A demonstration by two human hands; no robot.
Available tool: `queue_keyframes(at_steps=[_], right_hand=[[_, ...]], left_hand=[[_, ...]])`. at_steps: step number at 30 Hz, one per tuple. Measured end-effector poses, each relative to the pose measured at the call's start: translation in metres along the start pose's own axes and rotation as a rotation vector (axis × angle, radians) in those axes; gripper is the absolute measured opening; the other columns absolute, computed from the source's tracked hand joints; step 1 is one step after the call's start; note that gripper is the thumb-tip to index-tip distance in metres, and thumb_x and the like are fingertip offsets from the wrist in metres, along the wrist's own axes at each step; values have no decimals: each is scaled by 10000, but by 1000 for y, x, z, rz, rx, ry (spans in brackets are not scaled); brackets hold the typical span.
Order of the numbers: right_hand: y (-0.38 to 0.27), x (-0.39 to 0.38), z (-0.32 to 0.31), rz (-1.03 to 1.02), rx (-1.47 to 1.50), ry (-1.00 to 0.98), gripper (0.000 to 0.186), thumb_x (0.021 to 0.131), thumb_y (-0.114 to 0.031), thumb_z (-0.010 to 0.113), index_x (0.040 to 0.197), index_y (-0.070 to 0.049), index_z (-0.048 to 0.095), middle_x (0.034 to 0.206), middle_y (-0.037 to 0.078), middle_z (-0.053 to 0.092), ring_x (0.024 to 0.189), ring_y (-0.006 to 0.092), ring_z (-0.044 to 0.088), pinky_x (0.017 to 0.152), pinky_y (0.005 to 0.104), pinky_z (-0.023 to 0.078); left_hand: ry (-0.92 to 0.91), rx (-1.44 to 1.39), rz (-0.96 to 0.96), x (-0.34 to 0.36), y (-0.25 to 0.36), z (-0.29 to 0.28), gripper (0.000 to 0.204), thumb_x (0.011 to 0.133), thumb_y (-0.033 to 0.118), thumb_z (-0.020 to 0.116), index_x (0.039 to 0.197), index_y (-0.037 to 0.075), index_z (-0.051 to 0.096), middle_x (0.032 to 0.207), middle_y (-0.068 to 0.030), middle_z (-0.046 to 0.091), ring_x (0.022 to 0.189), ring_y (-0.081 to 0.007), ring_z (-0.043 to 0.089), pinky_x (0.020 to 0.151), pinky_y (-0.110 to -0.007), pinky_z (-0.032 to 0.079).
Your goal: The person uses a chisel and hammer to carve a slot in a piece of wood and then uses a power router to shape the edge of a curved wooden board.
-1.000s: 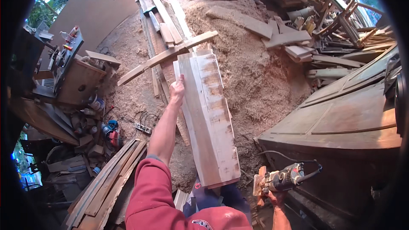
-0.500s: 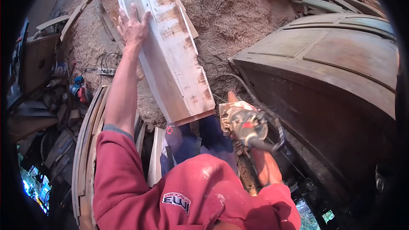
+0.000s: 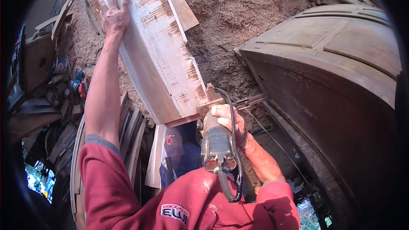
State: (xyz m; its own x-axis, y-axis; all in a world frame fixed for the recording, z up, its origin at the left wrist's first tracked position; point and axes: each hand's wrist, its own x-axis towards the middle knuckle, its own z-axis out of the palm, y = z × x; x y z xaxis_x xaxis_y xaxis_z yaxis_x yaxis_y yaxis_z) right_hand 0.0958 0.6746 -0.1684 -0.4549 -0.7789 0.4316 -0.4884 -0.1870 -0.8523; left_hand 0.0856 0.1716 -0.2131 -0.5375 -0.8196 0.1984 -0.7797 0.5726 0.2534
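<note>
A long pale wooden board (image 3: 157, 51) with brown rough patches runs away from me, its right edge jagged. My left hand (image 3: 114, 19) lies on its far left part, fingers spread, holding nothing. At the near right corner, my right hand (image 3: 230, 119) is wrapped round a corded power tool (image 3: 217, 142) with a dark motor body and a metal base plate. The base plate sits against or over that corner; whether the cutting part touches the wood is hidden. The tool's black cable (image 3: 235, 162) loops back beside my right wrist.
A large panelled wooden piece (image 3: 315, 102) stands close on the right. Wood shavings (image 3: 238, 21) cover the ground, with another board (image 3: 179, 4) beside the first. Long wooden strips (image 3: 132, 136) stand at the left, near a red and blue tool (image 3: 80, 86).
My right hand has brought the power tool left and turned it, from beside the board up to its near right corner. The board and my left hand appear shifted slightly left in view.
</note>
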Motion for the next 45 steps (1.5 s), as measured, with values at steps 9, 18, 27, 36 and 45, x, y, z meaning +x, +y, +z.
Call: queue_keyframes(at_steps=[9, 18, 27, 36, 45], right_hand=[[11, 12, -2, 54, 27, -6, 497, 724, -170, 860, 1101, -109, 542, 1149, 143, 674, 1029, 350, 685, 895, 473, 554], [18, 22, 0, 61, 32, -11, 464, 734, -194, 841, 1082, -121, 542, 1160, 137, 689, 1047, 353, 692, 918, 469, 539], [37, 34, 10, -2, 80, 47, 439, 818, -188, 777, 1173, -109, 531, 1175, 179, 680, 1035, 381, 697, 884, 506, 554], [46, 83, 8, -7, 46, 56, 441, 806, -143, 773, 1168, -67, 534, 1157, 201, 677, 1031, 381, 690, 889, 501, 560], [69, 120, 23, -4, 96, 107, 485, 792, -90, 779, 1206, -58, 529, 1152, 210, 670, 1045, 358, 680, 909, 467, 557]], left_hand=[[5, 14, -3, 4, -7, 0, 858, 942, 780, 387, 1616, 253, 311, 1672, -239, 189, 1503, -492, 255, 1220, -549, 256], [-15, -20, -13, -2, 1, -2, 885, 940, 794, 367, 1622, 236, 290, 1667, -249, 189, 1499, -492, 262, 1222, -538, 261], [-4, -8, -18, -2, 3, 0, 888, 928, 799, 392, 1620, 250, 298, 1673, -236, 186, 1498, -491, 263, 1220, -547, 251], [6, -74, -5, -2, 10, 2, 872, 943, 769, 409, 1622, 235, 287, 1663, -272, 187, 1527, -464, 209, 1232, -510, 233], [-32, -30, -46, -9, 8, -4, 865, 946, 773, 390, 1627, 253, 269, 1678, -239, 169, 1522, -469, 220, 1220, -534, 262]])
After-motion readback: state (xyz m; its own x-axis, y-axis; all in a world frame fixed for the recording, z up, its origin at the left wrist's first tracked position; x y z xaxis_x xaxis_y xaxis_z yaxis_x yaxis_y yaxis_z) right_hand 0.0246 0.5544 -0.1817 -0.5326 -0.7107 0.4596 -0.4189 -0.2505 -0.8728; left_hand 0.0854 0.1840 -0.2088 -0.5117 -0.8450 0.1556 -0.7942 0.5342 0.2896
